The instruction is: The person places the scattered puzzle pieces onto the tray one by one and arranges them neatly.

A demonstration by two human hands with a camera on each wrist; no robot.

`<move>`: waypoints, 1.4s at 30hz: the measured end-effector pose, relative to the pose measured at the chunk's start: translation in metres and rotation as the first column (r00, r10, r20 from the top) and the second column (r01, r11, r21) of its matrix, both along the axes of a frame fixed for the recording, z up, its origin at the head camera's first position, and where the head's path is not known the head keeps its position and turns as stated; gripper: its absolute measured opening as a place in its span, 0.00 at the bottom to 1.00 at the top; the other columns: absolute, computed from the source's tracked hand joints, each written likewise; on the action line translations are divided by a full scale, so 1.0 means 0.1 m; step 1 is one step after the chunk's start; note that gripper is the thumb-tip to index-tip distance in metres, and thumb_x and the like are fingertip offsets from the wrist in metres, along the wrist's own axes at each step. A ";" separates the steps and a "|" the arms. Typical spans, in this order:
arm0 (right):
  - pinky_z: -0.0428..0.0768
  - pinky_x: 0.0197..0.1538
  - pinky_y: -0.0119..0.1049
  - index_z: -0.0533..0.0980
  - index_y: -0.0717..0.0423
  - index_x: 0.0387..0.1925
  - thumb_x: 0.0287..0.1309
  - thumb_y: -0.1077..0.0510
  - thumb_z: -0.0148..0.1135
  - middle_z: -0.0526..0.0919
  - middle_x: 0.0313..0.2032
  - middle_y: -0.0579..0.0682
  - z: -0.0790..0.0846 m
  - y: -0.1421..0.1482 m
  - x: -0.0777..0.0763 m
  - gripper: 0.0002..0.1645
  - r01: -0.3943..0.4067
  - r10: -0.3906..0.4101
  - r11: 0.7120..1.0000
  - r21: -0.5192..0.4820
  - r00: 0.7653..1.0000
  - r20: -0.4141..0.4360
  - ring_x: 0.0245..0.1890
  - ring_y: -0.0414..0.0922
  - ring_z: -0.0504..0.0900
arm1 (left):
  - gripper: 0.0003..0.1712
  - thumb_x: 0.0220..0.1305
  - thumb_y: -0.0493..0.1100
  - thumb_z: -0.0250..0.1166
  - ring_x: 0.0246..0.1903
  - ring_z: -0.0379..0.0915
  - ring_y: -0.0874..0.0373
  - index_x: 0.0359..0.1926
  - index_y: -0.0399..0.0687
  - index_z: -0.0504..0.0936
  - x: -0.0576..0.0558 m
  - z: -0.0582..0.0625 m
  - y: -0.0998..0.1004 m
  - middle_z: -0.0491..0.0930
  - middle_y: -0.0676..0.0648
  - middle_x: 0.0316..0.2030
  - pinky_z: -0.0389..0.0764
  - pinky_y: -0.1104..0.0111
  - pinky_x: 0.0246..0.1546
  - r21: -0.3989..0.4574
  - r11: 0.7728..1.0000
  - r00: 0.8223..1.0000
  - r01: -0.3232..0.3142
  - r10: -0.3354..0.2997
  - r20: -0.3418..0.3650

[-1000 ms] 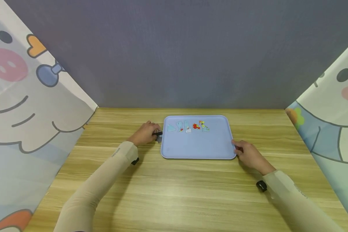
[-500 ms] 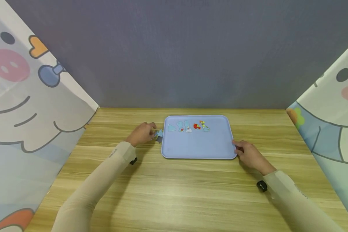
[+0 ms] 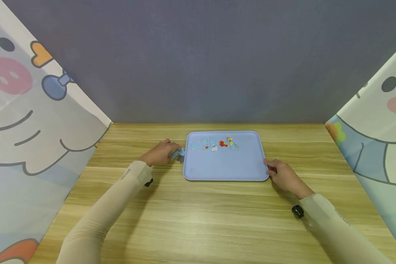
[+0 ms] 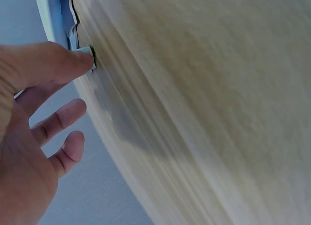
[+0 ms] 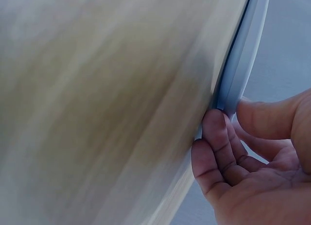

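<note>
Just left of the pale blue-violet tray (image 3: 226, 167), my left hand (image 3: 160, 152) pinches a light-blue flat puzzle piece (image 3: 175, 154) between thumb and forefinger. The left wrist view shows this piece (image 4: 87, 50) at the thumb tip, with the other fingers loosely bent. More pieces (image 3: 181, 158), light blue and dark grey, lie against the tray's left edge, partly overlapping. My right hand (image 3: 282, 176) holds the tray's right rim near its front corner. In the right wrist view the thumb is on the rim (image 5: 240, 55) and curled fingers lie against its outer side.
Along the tray's back half lies a row of pieces: a light-blue triangle (image 3: 195, 145), two bluish pieces, a red one (image 3: 223, 143) and a yellow-and-blue one (image 3: 233, 144). The wooden table (image 3: 198, 220) meets a grey wall (image 3: 217, 66) behind; cartoon-printed panels flank both sides.
My left hand has drawn slightly leftward from the tray's edge, and a light-blue piece now shows in its fingers. A dark object seen at its fingertips earlier is gone from there. The right hand stays put.
</note>
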State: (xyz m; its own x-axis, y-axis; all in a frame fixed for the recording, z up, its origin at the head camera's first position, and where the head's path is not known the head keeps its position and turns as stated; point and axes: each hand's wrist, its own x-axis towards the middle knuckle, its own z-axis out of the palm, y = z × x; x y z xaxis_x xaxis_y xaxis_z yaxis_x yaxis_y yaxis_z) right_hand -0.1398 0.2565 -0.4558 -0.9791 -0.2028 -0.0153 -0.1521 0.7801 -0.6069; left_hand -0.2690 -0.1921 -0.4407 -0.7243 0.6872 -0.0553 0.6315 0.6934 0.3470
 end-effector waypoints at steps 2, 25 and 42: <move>0.73 0.34 0.40 0.67 0.76 0.58 0.59 0.71 0.56 0.77 0.42 0.65 0.00 0.00 0.00 0.24 -0.001 0.001 1.000 0.000 1.000 -0.003 0.33 0.48 0.73 | 0.28 0.49 0.24 0.67 0.45 0.64 0.51 0.53 0.46 0.80 0.00 0.00 -0.01 0.76 0.48 0.54 0.66 0.52 0.46 -0.001 1.000 1.000 0.012 -0.012 0.001; 0.71 0.31 0.38 0.67 0.76 0.57 0.58 0.72 0.58 0.78 0.38 0.62 0.01 -0.01 0.02 0.25 0.000 0.000 1.000 -0.006 1.000 -0.026 0.30 0.46 0.72 | 0.26 0.50 0.45 0.75 0.53 0.63 0.49 0.52 0.50 0.79 0.05 -0.02 0.03 0.76 0.49 0.54 0.59 0.47 0.52 -0.077 0.997 0.999 0.000 -0.003 -0.039; 0.71 0.33 0.39 0.67 0.76 0.58 0.58 0.72 0.57 0.76 0.32 0.53 -0.01 0.00 0.01 0.25 0.000 0.000 1.000 -0.010 1.000 -0.014 0.30 0.46 0.71 | 0.21 0.47 0.48 0.75 0.42 0.63 0.53 0.42 0.47 0.81 0.01 0.02 0.02 0.77 0.51 0.42 0.56 0.57 0.38 0.030 0.999 0.980 -0.028 0.033 -0.196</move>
